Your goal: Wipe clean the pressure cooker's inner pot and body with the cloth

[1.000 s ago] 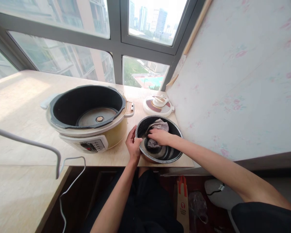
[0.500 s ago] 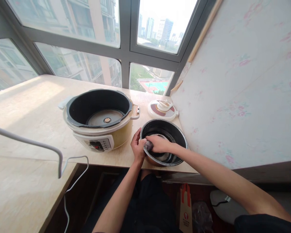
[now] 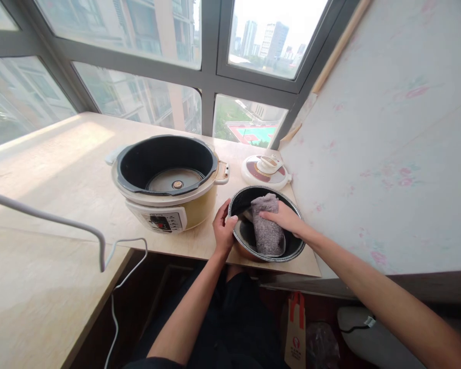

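Note:
A dark, round inner pot stands at the edge of the wooden surface. My left hand grips its left rim, thumb on top and fingers around the outer wall. A grey-brown cloth is in my right hand, which is over and partly inside the pot, with the thumb and fingers closed on the cloth. The cloth hides much of the pot's inside. Left of the pot is a cream and yellow electric pressure cooker, lidless, its dark cavity showing a metal heating plate.
Behind the pot lies the cooker's white and brown lid. A grey cable crosses the left side. Windows are at the back, and a patterned wall borders the right. Below stands a paper bag.
My right hand has lifted from the pot's left inner wall and moved right, and the cloth now shows at larger size. My left hand stays on the rim. The view has shifted slightly.

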Demonstrator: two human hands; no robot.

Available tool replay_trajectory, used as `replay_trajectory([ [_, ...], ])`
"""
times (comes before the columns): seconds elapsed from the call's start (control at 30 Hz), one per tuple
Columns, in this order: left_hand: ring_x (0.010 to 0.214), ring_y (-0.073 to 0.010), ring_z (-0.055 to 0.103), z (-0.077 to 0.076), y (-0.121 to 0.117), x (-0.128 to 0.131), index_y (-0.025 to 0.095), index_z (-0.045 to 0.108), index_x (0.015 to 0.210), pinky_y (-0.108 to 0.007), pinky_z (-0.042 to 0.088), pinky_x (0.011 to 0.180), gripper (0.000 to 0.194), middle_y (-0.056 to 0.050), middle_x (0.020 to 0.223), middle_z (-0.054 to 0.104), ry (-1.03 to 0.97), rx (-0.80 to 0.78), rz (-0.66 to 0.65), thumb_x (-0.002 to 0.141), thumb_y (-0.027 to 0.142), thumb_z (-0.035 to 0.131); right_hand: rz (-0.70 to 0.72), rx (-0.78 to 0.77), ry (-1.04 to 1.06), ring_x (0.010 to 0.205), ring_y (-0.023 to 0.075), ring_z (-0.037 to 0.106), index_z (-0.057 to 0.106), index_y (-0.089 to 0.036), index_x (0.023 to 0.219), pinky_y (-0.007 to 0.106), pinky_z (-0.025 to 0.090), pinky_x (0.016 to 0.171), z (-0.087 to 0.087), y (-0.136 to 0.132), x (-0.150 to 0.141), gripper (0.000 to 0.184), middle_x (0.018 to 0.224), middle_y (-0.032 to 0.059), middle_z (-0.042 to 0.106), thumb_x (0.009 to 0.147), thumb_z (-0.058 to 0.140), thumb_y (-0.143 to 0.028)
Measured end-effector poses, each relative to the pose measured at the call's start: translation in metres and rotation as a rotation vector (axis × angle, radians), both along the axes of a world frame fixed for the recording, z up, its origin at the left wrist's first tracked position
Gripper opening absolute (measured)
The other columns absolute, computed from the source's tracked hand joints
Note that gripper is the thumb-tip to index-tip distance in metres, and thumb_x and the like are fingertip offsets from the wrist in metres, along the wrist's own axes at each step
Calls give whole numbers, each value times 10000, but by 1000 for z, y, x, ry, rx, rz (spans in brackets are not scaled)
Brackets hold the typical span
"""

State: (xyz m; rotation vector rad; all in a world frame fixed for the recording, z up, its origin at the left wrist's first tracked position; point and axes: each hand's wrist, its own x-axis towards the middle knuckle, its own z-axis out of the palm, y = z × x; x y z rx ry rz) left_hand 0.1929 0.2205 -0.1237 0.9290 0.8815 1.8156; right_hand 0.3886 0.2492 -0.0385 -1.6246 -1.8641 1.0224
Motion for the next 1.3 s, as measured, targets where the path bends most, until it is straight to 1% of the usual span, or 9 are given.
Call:
replay_trajectory([
  [0.1, 1184, -284, 651, -3, -1, 0, 176, 675, 1281, -435, 485, 1070, 511, -114, 1256, 696, 2, 6, -15, 783, 293, 672, -162, 58, 148, 1130, 262, 647, 649, -206, 1215, 429, 461, 1037, -3, 3, 6, 511, 1211, 68, 705, 752, 739, -401],
  [0.3, 1225, -297, 629, -6, 0, 2, 177, 679, 1292, -448, 460, 1099, 519, -119, 1309, 671, -10, 4, -11, 796, 329, 679, -271, -8, 497, 1077, 266, 659, 625, -168, 1120, 439, 505, 985, -8, 9, -21, 536, 1180, 107, 705, 675, 791, -416],
  [0.47, 1278, -302, 594, -4, -2, -2, 170, 664, 1315, -439, 442, 1121, 533, -127, 1356, 641, 68, -2, -30, 821, 371, 662, -165, -96, 588, 1024, 244, 655, 607, -171, 1109, 396, 515, 953, 3, 12, -63, 538, 1115, 85, 702, 627, 787, -330],
  [0.6, 1348, -290, 533, -6, -7, -3, 167, 604, 1388, -431, 390, 1163, 542, -128, 1432, 582, 184, 51, -15, 935, 457, 534, 20, -216, 454, 944, 214, 643, 588, -168, 1081, 346, 504, 900, 19, 1, -77, 536, 1003, 43, 694, 570, 742, -208],
  [0.73, 1417, -275, 455, -10, -10, 3, 183, 515, 1477, -410, 339, 1197, 583, -112, 1516, 500, 190, 86, -6, 997, 499, 415, 211, -365, 340, 841, 178, 605, 586, -165, 1058, 286, 478, 770, 31, -9, -68, 496, 907, 8, 659, 575, 698, -174],
  [0.9, 1396, -270, 482, -13, -10, 5, 174, 542, 1461, -397, 361, 1185, 565, -111, 1503, 515, 151, 96, 20, 993, 471, 432, 493, -462, 216, 794, 143, 549, 580, -161, 991, 232, 438, 693, 40, -7, -49, 462, 855, -26, 611, 541, 673, -122],
  [1.03, 1375, -269, 508, -10, -9, 0, 157, 590, 1418, -393, 381, 1176, 520, -114, 1454, 564, 175, 85, 24, 971, 404, 486, 694, -466, -57, 752, 122, 506, 576, -157, 865, 206, 396, 648, 58, -6, -32, 361, 788, -50, 573, 524, 686, -111],
  [1.17, 1340, -282, 544, -6, -8, -4, 148, 628, 1378, -412, 419, 1152, 507, -120, 1408, 601, 199, 80, 35, 945, 387, 514, 724, -447, -313, 750, 139, 541, 629, -164, 839, 216, 412, 645, 86, -9, -6, 285, 794, -36, 619, 561, 661, -106],
  [1.3, 1336, -285, 549, -5, -6, -9, 150, 642, 1360, -422, 428, 1147, 504, -116, 1393, 613, 220, 64, 21, 912, 357, 538, 617, -329, -370, 764, 174, 592, 646, -181, 791, 247, 449, 670, 103, 1, 23, 157, 802, 2, 663, 638, 622, -158],
])
